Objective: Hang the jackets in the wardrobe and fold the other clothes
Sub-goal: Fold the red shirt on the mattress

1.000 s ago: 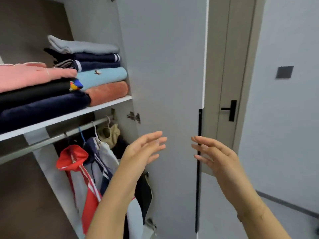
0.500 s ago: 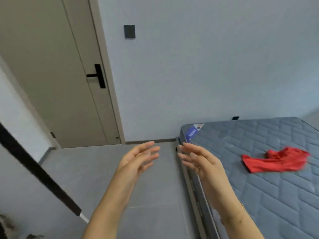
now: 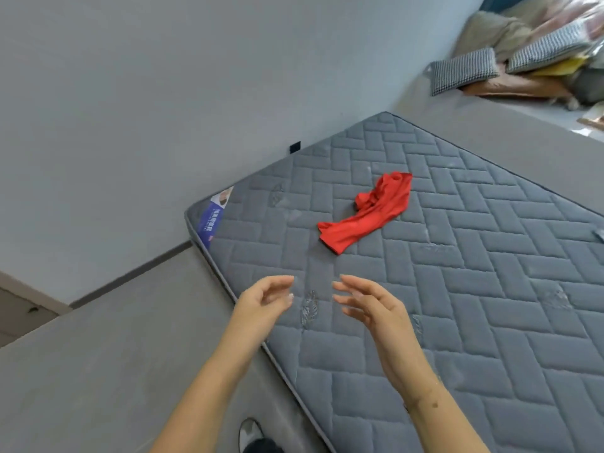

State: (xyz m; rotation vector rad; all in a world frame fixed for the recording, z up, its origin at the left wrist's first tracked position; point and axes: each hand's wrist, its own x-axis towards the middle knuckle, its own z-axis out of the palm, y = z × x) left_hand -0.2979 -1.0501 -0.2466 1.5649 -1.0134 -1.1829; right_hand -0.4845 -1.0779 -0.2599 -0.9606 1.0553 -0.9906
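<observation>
Right now both hands are hovering empty above the near corner of a grey quilted mattress (image 3: 457, 289), palms turned toward each other with a gap between them. Fingers of the left hand (image 3: 261, 302) are hanging loosely curled; those of the right hand (image 3: 372, 305) are lying nearly straight and spread. Neither is touching anything. A crumpled red garment (image 3: 369, 214) is lying on the mattress beyond the hands, well apart from them, nearer the wall (image 3: 163, 93). Checked cushions (image 3: 464, 70) and other bedding are lying piled on the floor (image 3: 81, 371) at upper right.
</observation>
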